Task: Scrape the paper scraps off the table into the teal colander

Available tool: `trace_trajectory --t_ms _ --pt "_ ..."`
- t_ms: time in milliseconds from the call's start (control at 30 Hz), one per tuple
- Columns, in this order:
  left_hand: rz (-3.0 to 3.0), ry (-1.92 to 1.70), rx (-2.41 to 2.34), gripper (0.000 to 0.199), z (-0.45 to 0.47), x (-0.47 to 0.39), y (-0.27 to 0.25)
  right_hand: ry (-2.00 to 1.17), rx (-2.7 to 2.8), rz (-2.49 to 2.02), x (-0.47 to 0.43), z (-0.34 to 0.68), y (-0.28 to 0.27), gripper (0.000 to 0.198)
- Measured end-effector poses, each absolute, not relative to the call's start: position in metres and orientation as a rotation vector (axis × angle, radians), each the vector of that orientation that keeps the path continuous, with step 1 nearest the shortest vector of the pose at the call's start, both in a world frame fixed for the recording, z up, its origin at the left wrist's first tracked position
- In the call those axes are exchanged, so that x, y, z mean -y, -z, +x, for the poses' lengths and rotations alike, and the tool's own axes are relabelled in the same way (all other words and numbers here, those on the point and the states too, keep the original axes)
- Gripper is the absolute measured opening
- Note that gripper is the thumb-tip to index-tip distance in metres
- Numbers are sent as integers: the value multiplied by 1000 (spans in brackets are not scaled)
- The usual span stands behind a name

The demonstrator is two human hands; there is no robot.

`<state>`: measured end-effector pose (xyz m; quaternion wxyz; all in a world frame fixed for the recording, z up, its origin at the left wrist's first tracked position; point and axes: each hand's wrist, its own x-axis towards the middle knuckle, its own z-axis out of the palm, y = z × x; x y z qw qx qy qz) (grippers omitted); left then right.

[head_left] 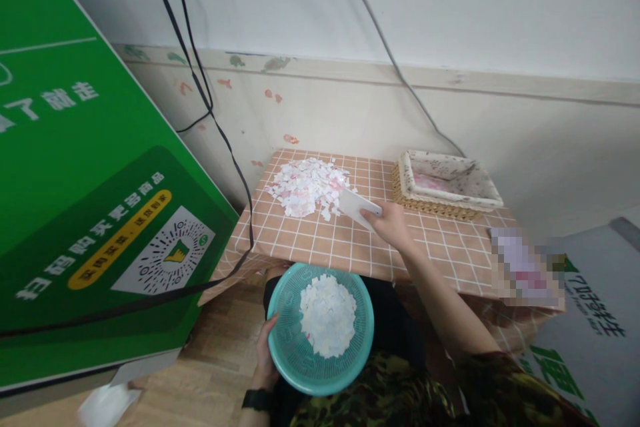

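Observation:
My left hand [267, 349] grips the left rim of a round teal plastic strainer basket [285, 353], held at my lap below the table's front edge. A heap of small white paper scraps [329, 315] lies in the basket. In my right hand [390, 221] is a flat white plastic scraper [356, 205], with my fingers closed round its handle end. Its far edge meets the right side of a pile of white and pinkish paper scraps [306, 188] on the table. Some of the fingers on both hands are hidden.
A checked brown cloth covers the table [360, 247]. A cloth-lined wicker basket [447, 183] with something pink inside stands at the back right. Black cables [235, 153] hang on the left beside a green panel [100, 167]. A grey panel [595, 280] stands at right.

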<state>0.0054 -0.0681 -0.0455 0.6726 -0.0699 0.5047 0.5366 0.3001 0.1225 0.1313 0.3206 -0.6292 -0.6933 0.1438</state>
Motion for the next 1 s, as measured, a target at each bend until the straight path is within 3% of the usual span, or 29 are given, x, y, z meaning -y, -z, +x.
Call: trace_trajectory --t_ms 500,1000 --pt "-159 -1200 -1158 20 6 68 38 -565 1826 -1546 -128 287 -136 24" --pt "-203 -1176 -1115 21 7 66 38 -470 1861 -1657 -122 305 -140 27"
